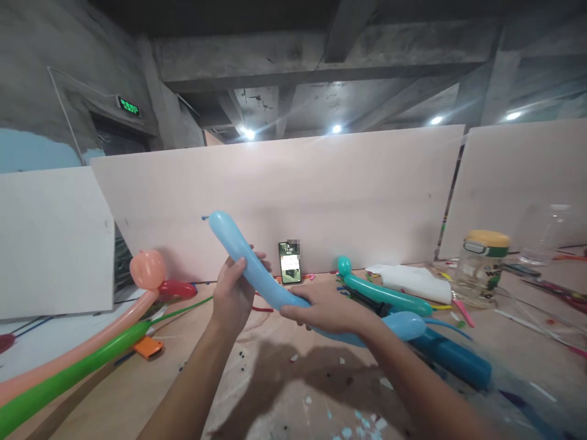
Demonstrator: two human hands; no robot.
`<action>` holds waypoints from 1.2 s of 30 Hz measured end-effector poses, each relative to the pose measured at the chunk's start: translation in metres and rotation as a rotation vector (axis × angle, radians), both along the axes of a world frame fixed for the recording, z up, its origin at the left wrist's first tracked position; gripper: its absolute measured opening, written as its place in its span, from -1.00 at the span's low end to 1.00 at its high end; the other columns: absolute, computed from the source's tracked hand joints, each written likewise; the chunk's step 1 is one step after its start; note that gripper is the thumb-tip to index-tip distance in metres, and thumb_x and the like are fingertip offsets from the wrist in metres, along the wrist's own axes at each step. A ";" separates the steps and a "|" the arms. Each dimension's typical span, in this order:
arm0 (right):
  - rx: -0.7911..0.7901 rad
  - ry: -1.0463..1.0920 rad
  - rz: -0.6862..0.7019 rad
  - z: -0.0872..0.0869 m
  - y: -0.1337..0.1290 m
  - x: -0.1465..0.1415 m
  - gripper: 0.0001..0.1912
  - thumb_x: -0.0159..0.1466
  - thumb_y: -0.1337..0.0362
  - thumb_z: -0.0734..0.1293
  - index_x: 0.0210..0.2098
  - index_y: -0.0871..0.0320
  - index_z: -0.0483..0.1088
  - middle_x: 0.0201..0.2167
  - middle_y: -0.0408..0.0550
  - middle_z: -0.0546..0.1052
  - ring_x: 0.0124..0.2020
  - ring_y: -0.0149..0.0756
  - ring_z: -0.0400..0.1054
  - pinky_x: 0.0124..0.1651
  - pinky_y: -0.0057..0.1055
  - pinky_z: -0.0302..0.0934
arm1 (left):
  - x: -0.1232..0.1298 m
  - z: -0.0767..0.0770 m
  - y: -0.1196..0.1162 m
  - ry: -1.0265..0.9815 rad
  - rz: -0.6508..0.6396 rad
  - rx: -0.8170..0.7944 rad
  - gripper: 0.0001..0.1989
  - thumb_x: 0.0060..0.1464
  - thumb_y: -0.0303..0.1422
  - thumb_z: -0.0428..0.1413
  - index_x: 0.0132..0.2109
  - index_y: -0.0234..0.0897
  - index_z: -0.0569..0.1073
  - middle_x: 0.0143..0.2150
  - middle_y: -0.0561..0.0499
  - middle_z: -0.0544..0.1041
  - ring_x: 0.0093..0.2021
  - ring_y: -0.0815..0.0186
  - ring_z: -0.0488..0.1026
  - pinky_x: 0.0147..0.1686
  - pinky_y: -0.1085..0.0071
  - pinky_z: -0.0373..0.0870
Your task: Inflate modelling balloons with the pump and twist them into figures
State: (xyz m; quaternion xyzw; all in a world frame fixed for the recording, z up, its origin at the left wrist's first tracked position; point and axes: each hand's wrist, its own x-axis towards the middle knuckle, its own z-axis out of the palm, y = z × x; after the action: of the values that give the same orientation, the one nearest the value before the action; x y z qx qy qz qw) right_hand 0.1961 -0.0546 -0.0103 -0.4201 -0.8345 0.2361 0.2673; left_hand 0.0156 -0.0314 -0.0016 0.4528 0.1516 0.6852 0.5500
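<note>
A long light-blue modelling balloon [270,292] runs through both hands above the table. Its knotted end points up and left; the other end, with a thin uninflated tail, passes under my right forearm. My left hand [233,287] is wrapped round the upper part, thumb in front and fingertips behind. Closer to the middle, my right hand [321,308] grips the balloon from above, thumb along its near side. Just beyond the hands, a phone [290,263] with a lit screen leans upright against the pale board.
Green [87,370] and peach balloons [147,270] lie at left beside an orange cutter-like object [149,347]. At right are a teal balloon [385,294], a dark-blue cylinder [454,357], a white roll [415,282] and a yellow-lidded bottle [481,269]. A pale board [321,189] stands behind; scraps litter the table.
</note>
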 end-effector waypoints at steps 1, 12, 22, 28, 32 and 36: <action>-0.017 0.000 0.018 0.001 0.000 0.003 -0.64 0.20 -0.08 0.22 -0.35 0.08 0.40 -0.44 -0.09 0.51 -0.46 -0.26 0.36 -0.46 -0.37 0.11 | -0.002 0.001 0.000 0.021 -0.049 -0.004 -0.70 -0.06 -0.27 0.16 -0.15 -0.31 0.42 -0.23 -0.09 0.51 -0.25 0.20 0.47 -0.18 0.25 0.40; 0.225 -0.141 -0.228 -0.005 0.001 0.004 -0.81 0.15 0.09 0.31 -0.38 0.08 0.38 -0.46 -0.05 0.48 -0.44 -0.19 0.31 -0.42 -0.34 0.05 | 0.005 0.004 -0.004 0.027 -0.051 0.005 -0.68 -0.01 -0.21 0.17 -0.11 -0.21 0.36 -0.32 0.01 0.46 -0.32 0.25 0.47 -0.14 0.18 0.40; 0.260 0.193 -0.113 0.011 -0.026 -0.018 -0.78 0.21 0.08 0.26 -0.29 0.08 0.37 -0.42 -0.08 0.47 -0.40 -0.27 0.33 -0.35 -0.35 0.17 | 0.000 0.007 0.010 -0.424 0.119 -0.160 -0.76 -0.06 -0.41 0.19 -0.46 -0.28 0.22 -0.59 0.21 0.23 -0.55 0.53 0.28 -0.22 0.44 0.39; -0.096 0.630 -0.246 -0.007 0.007 -0.019 -0.58 0.20 -0.13 0.19 -0.27 0.12 0.19 -0.58 -0.22 0.29 -0.67 -0.46 0.12 -0.62 -0.46 0.00 | 0.019 -0.006 0.006 -0.309 0.016 -0.223 -0.65 -0.05 -0.36 0.22 -0.50 -0.26 0.14 -0.68 0.29 0.00 -0.70 0.58 0.05 -0.46 0.54 0.32; -0.110 0.800 -0.232 -0.010 0.021 -0.012 -0.60 0.16 -0.09 0.26 -0.34 0.13 0.19 -0.71 -0.33 0.14 -0.73 -0.52 -0.06 -0.67 -0.49 -0.12 | 0.027 -0.014 0.003 -0.179 -0.050 -0.219 -0.75 -0.11 -0.36 0.25 -0.42 -0.28 0.28 -0.58 0.19 0.28 -0.53 0.48 0.31 -0.35 0.46 0.36; -0.063 0.692 -0.152 -0.009 0.017 -0.009 -0.67 0.15 0.00 0.32 -0.32 0.16 0.35 -0.59 -0.17 0.35 -0.59 -0.42 0.18 -0.55 -0.46 0.09 | 0.026 -0.019 0.002 0.033 -0.114 -0.247 -0.79 -0.11 -0.35 0.24 -0.40 -0.30 0.34 -0.40 0.07 0.44 -0.40 0.40 0.40 -0.37 0.47 0.35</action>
State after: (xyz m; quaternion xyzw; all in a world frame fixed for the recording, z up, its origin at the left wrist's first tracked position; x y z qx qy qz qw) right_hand 0.1876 -0.0379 -0.0191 -0.3841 -0.6533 0.3692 0.5378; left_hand 0.0414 -0.0297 -0.0202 0.4008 0.2179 0.6214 0.6370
